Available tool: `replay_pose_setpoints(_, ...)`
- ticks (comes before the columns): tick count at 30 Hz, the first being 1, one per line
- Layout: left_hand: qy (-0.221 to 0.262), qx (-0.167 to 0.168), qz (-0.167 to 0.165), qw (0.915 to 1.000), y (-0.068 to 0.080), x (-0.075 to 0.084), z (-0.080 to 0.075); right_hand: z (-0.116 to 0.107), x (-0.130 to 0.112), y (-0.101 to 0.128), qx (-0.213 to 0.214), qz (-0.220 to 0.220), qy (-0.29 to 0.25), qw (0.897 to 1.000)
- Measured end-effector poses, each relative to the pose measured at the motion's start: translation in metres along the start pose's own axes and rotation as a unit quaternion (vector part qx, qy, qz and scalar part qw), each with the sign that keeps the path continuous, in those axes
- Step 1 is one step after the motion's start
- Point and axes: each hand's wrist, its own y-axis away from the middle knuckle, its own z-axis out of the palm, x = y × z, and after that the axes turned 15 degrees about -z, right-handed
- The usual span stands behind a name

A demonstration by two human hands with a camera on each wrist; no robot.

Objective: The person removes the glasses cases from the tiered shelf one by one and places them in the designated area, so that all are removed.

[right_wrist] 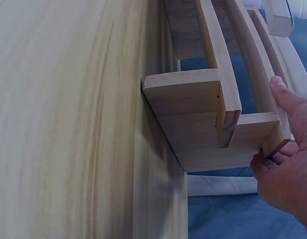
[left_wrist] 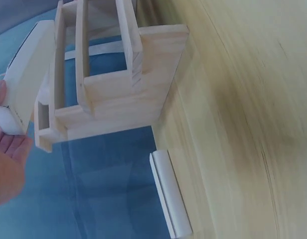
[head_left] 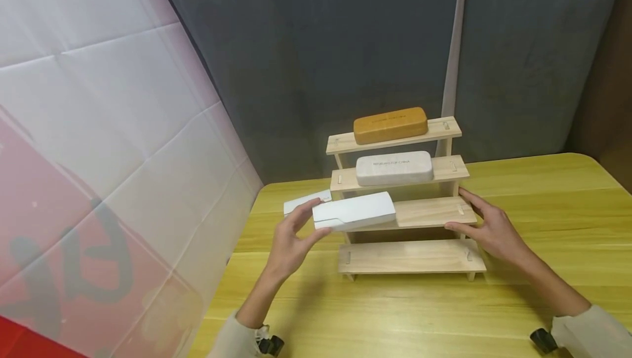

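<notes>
My left hand (head_left: 288, 243) grips the left end of a white glasses case (head_left: 354, 211), thumb in front and fingers behind. The case covers the left part of the second step up on a stepped wooden rack (head_left: 412, 256); I cannot tell whether it touches the board. My right hand (head_left: 496, 232) holds the right end of that same step, the thumb on its front and the fingers round the end, plain in the right wrist view. On the step above lies a pale marbled glasses case (head_left: 394, 169), and on the top one a tan glasses case (head_left: 390, 126).
Another white case (head_left: 302, 201) lies on the yellow wood-grain table (head_left: 395, 314), left of the rack and partly behind my left hand. A dark grey curtain (head_left: 345, 45) hangs behind. On the left stands a pale, printed sheet wall (head_left: 123, 106).
</notes>
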Motion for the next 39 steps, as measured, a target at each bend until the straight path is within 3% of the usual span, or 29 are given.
replay_pose_setpoints(25, 0.006, 0.045, -0.031, 0.9985, 0.024, -0.025, -0.046, -0.001, -0.002, -0.001, -0.001, 0.010, 0.008, 1.000)
replay_pose_setpoints(39, 0.010, 0.071, -0.060, 0.9957, 0.030, -0.038, -0.064, 0.000, -0.001, 0.000, -0.002, 0.011, 0.005, 1.000)
